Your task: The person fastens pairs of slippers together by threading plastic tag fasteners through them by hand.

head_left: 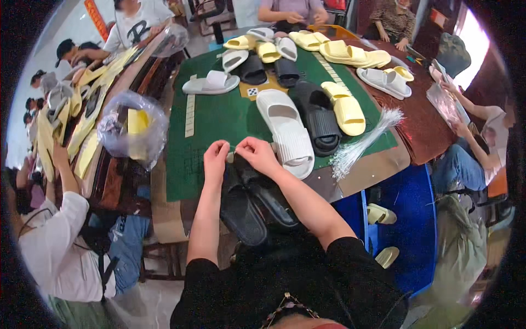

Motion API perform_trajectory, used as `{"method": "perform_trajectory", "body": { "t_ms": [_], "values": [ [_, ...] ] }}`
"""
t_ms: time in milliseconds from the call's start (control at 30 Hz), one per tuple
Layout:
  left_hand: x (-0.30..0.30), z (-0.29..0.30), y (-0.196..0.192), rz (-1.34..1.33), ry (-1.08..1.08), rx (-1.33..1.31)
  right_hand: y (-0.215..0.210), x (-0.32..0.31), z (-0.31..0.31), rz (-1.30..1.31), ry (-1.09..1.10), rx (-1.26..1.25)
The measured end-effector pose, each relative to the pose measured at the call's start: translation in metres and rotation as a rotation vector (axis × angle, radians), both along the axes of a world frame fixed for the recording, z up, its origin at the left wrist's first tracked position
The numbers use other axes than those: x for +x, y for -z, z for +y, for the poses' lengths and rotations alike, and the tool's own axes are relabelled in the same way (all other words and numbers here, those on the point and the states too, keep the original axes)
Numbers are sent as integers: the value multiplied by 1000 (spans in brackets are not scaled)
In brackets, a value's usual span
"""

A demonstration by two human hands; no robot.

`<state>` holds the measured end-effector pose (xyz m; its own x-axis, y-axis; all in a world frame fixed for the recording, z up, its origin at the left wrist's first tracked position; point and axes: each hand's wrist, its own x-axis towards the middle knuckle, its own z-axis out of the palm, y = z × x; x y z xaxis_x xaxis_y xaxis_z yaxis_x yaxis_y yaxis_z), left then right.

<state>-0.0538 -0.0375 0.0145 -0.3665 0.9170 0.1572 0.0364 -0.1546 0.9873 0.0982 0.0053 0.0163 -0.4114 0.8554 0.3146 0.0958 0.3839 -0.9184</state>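
My left hand (216, 157) and my right hand (257, 155) are close together over the green mat (192, 148), fingertips pinched. Whatever sits between the fingertips is too small to make out. Right below them lies a pair of black slippers, the left one (243, 214) and the right one (274, 200), soles side by side and toes partly hidden by my hands. Just right of my right hand is a white ribbed slipper (290, 140). Past it lie a black slipper (320, 123) and a yellow slipper (346, 109).
A bundle of thin white plastic strands (364, 142) lies right of the slippers. More grey, yellow and black slippers cover the table's far side, among them a grey slipper (212, 83). A blue bin (405, 219) holds slippers below right. A clear plastic bag (131, 129) stands left. Several people sit around.
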Motion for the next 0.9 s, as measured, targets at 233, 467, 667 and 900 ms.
{"method": "perform_trajectory", "body": {
  "t_ms": [233, 467, 667, 900],
  "values": [
    [-8, 8, -3, 173, 144, -99, 6, -4, 8, 13, 66, 23],
    [1, 2, -8, -13, 27, -14, 11, -2, 10, 15, 21, -25],
    [-9, 4, 8, -41, 123, -21, 8, -5, 6, 12, -1, -69],
    [-2, 1, -1, -34, -1, 13, 7, -4, 7, 30, -11, -90]
  ]
}}
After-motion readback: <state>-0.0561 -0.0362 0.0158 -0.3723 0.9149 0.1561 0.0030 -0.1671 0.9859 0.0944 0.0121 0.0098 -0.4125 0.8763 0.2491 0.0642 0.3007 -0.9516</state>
